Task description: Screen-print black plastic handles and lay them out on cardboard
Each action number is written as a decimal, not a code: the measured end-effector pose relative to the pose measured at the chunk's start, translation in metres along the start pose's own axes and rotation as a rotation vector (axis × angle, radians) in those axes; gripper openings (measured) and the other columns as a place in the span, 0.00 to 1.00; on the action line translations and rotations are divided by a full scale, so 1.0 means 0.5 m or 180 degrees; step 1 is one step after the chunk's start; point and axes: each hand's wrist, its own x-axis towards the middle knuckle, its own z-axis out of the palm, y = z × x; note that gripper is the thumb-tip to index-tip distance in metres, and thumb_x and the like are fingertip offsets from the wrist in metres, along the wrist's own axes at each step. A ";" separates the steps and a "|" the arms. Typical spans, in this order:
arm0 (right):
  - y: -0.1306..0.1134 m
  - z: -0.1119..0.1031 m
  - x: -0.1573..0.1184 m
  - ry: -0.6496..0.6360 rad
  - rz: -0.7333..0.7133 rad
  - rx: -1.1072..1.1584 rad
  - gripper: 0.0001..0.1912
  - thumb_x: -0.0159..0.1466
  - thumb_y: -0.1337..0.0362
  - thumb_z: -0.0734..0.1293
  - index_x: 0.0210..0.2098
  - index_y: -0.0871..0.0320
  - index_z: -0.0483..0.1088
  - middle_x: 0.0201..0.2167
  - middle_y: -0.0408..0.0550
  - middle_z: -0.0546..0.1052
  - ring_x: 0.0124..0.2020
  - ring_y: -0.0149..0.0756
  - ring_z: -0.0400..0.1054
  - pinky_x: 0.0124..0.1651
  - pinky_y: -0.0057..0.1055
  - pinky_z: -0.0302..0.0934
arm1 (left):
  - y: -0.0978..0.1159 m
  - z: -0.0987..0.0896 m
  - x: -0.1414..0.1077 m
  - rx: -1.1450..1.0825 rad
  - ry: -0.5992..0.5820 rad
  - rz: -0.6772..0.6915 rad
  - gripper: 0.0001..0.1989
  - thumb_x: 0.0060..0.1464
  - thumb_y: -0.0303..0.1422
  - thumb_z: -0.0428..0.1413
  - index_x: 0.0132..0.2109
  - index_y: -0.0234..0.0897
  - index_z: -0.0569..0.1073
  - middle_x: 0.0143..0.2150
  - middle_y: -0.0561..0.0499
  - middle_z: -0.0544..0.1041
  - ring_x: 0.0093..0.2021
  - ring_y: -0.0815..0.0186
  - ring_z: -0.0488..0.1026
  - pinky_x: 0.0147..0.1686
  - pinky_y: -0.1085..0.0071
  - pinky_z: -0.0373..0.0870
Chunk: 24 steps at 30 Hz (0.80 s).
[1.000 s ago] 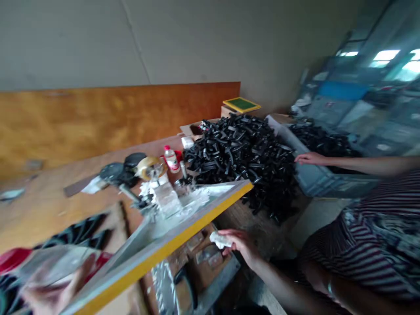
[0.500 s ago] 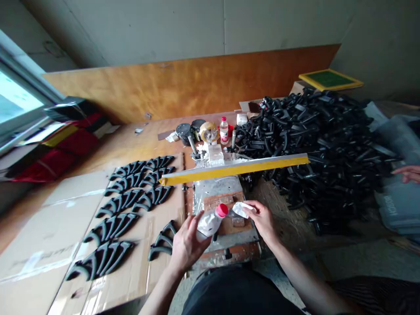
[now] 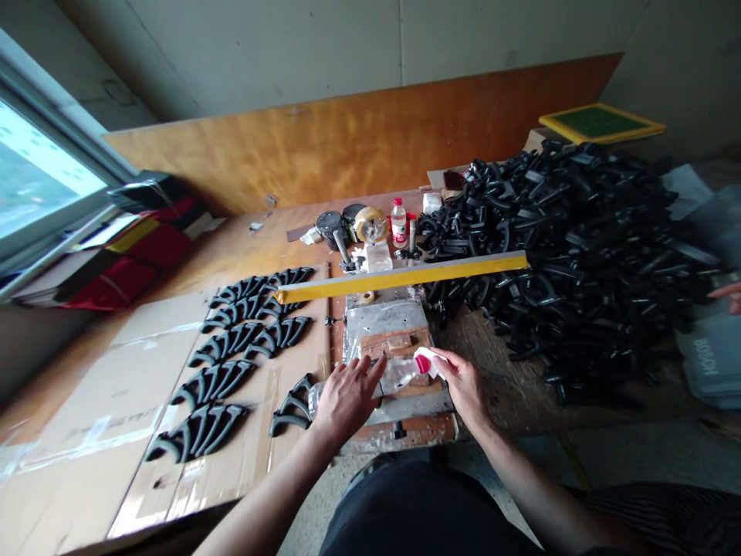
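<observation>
My left hand is closed over a clear plastic bottle tipped on its side. Part of the bottle is hidden under the fingers, and its base shows at the wrist side. The red cap points right and touches a folded white cloth or tissue. My right hand pinches that white piece between thumb and fingers. Beneath both hands is a work fixture with a grey metal plate and wooden blocks. Whether liquid leaves the bottle, I cannot tell.
A yellow-edged bar spans the fixture. Curved black parts lie in rows on cardboard at left; a large heap of black parts is at right. Another bottle stands behind. Another person's hand shows at far right.
The bottle has tipped from slanted to nearly level, and its cap has met the white piece in my right hand. My left hand has turned over it. The camera view has shifted slightly.
</observation>
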 end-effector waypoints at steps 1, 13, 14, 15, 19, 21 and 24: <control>0.002 0.001 -0.001 -0.0036 0.0009 0.0052 0.24 0.62 0.47 0.66 0.48 0.58 0.75 0.47 0.54 0.79 0.48 0.46 0.73 0.54 0.41 0.64 | -0.001 -0.009 0.004 0.0054 -0.0028 0.0059 0.33 0.52 0.31 0.58 0.65 0.42 0.59 0.53 0.43 0.71 0.50 0.54 0.70 0.46 0.59 0.69; 0.005 0.008 -0.004 -0.0100 -0.0030 0.0298 0.23 0.63 0.48 0.66 0.50 0.57 0.75 0.49 0.53 0.78 0.51 0.47 0.72 0.56 0.43 0.63 | -0.002 -0.072 0.029 0.0360 -0.0102 0.0379 0.28 0.56 0.26 0.53 0.63 0.38 0.60 0.53 0.43 0.72 0.51 0.54 0.70 0.46 0.57 0.69; 0.005 0.008 -0.003 -0.0099 -0.0021 0.0335 0.23 0.62 0.48 0.66 0.50 0.56 0.75 0.49 0.53 0.78 0.50 0.46 0.72 0.55 0.43 0.63 | 0.000 -0.074 0.029 0.0358 -0.0101 0.0377 0.27 0.56 0.26 0.52 0.63 0.38 0.60 0.52 0.43 0.72 0.50 0.54 0.70 0.46 0.57 0.69; 0.006 0.009 -0.002 -0.0093 -0.0007 0.0375 0.23 0.62 0.49 0.66 0.49 0.56 0.75 0.49 0.52 0.78 0.50 0.46 0.72 0.55 0.42 0.63 | 0.001 -0.074 0.028 0.0348 -0.0107 0.0377 0.27 0.56 0.26 0.52 0.63 0.38 0.61 0.52 0.44 0.72 0.50 0.54 0.70 0.46 0.57 0.69; 0.022 0.007 0.003 0.0019 0.0096 0.0513 0.23 0.62 0.49 0.67 0.49 0.57 0.75 0.48 0.52 0.78 0.49 0.47 0.72 0.53 0.42 0.65 | 0.000 -0.061 0.022 0.0264 -0.0164 0.0360 0.27 0.56 0.27 0.54 0.63 0.39 0.61 0.52 0.44 0.72 0.49 0.55 0.71 0.46 0.58 0.69; 0.030 0.006 0.005 0.0053 0.0119 0.0557 0.23 0.62 0.49 0.67 0.49 0.57 0.75 0.48 0.52 0.78 0.49 0.47 0.72 0.53 0.42 0.65 | -0.006 -0.050 0.019 0.0215 -0.0170 0.0318 0.29 0.54 0.29 0.56 0.63 0.39 0.61 0.53 0.44 0.72 0.50 0.54 0.70 0.47 0.58 0.69; 0.031 0.007 0.006 0.0041 0.0151 0.0659 0.23 0.61 0.49 0.67 0.49 0.57 0.75 0.47 0.53 0.79 0.48 0.46 0.73 0.51 0.42 0.66 | -0.016 -0.038 0.018 0.0158 -0.0154 0.0239 0.31 0.53 0.30 0.58 0.63 0.40 0.61 0.52 0.44 0.72 0.51 0.53 0.69 0.47 0.57 0.68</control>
